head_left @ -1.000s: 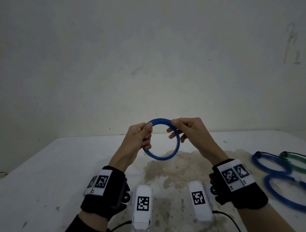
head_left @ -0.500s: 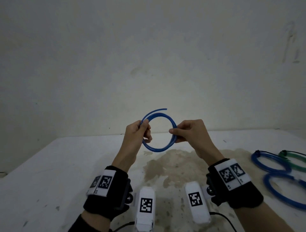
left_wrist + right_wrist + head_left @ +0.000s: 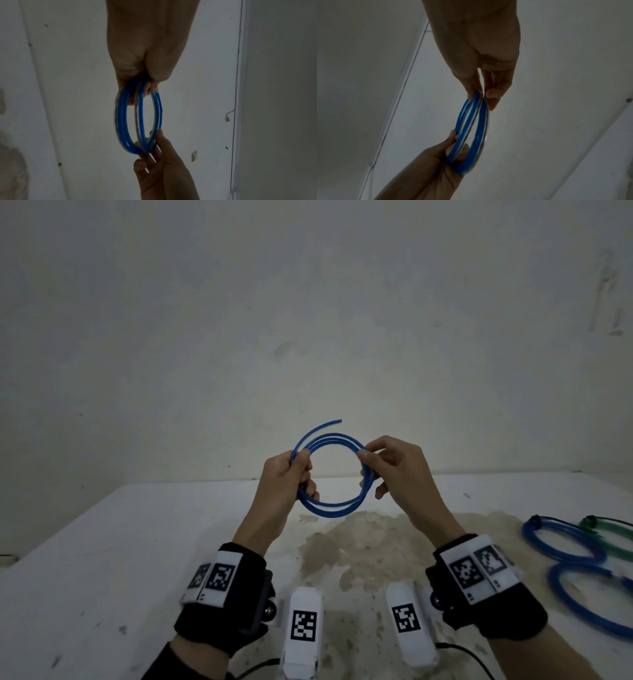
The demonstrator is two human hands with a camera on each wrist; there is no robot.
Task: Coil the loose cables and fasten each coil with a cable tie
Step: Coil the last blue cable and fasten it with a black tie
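Observation:
I hold a blue cable coil [image 3: 330, 510] of several loops up in the air above the white table [image 3: 137, 542]. My left hand [image 3: 298, 470] grips the coil's left side, thumb and fingers curled round the strands [image 3: 122, 115]. My right hand [image 3: 368, 463] pinches the right side between thumb and fingers [image 3: 493, 93]. A loose cable end [image 3: 325, 424] springs out above the top of the coil. No tie shows on this coil.
At the table's right edge lie two blue coils [image 3: 561, 542] [image 3: 589, 604] and a green coil [image 3: 613, 539], with dark ties on the farther blue and green ones. A brown stain [image 3: 359, 542] marks the table centre. A pale wall stands behind.
The coil has loosened: one end has sprung free above the top and the loops have spread apart. My right hand slid down from the top to the coil's right side.

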